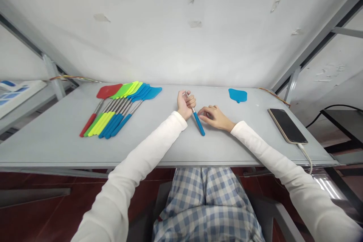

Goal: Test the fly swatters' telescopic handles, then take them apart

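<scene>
The left hand (185,105) grasped the rod (193,109) beyond the blue handle (199,124); the right hand (216,117), seemingly loose beside this handle, could allow twisting.

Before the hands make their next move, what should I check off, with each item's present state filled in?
1. Left hand holding the blue-handled rod: ok; its fingers curl around the metal part.
2. Right hand free: ok; no held object is visible.
3. Right fingers off the blue handle: cannot tell; they are too close to judge.
4. Blue flap in hand: not ok; it lies apart on the table, beyond the right hand.
5. Row of coloured flap tools clear of both hands: ok; it lies well to the left.
6. Phone clear of the right sleeve: ok; a gap shows.
</scene>
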Available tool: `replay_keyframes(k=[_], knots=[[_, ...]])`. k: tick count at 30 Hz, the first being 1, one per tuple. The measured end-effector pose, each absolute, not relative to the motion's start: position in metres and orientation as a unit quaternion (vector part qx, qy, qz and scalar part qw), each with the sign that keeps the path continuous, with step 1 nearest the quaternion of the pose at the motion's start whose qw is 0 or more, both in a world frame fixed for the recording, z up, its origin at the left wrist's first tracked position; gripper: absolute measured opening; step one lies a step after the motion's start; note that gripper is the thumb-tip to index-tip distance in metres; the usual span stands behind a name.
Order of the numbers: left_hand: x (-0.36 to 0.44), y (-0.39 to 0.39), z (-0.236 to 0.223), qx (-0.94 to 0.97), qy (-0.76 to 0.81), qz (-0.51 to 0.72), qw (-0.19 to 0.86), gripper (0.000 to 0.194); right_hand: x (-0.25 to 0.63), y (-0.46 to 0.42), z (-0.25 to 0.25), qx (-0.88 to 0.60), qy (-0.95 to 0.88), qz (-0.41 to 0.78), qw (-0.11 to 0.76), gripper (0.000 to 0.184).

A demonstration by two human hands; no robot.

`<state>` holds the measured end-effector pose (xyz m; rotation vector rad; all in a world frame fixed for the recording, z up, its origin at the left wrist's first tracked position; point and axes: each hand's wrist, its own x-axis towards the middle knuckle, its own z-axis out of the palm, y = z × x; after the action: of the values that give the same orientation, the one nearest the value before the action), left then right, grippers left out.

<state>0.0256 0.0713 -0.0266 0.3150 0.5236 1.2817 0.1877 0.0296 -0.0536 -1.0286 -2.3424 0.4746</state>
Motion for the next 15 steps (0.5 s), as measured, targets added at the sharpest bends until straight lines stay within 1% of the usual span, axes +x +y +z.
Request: replay_keyframes(k=[2, 5, 7, 9, 12, 13, 15], knots=[[0.027, 0.073, -0.028, 0.168, 0.228, 0.584, 0.761, 0.03, 0.183, 0.029, -0.056, -0.385, -0.837, 0.265, 0.285, 0.036], [0.028, 0.073, -0.03, 0.207, 0.252, 0.548, 0.77, 0.033, 0.178, 0.031, -0.061, -0.392, -0.761, 0.407, 0.319, 0.041], [0.029, 0.069, -0.032, 0.253, 0.279, 0.505, 0.777, 0.035, 0.178, 0.035, -0.062, -0.393, -0.713, 0.463, 0.35, 0.044], [0.03, 0.064, -0.036, 0.318, 0.291, 0.471, 0.77, 0.036, 0.18, 0.039, -0.062, -0.395, -0.668, 0.489, 0.399, 0.046], [0.031, 0.055, -0.045, 0.442, 0.304, 0.441, 0.72, 0.029, 0.186, 0.045, -0.058, -0.399, -0.619, 0.492, 0.465, 0.047], [0.031, 0.053, -0.049, 0.485, 0.316, 0.432, 0.692, 0.03, 0.188, 0.046, -0.057, -0.401, -0.621, 0.481, 0.471, 0.046], [0.03, 0.05, -0.056, 0.574, 0.35, 0.417, 0.612, 0.039, 0.191, 0.048, -0.056, -0.414, -0.652, 0.434, 0.463, 0.042]])
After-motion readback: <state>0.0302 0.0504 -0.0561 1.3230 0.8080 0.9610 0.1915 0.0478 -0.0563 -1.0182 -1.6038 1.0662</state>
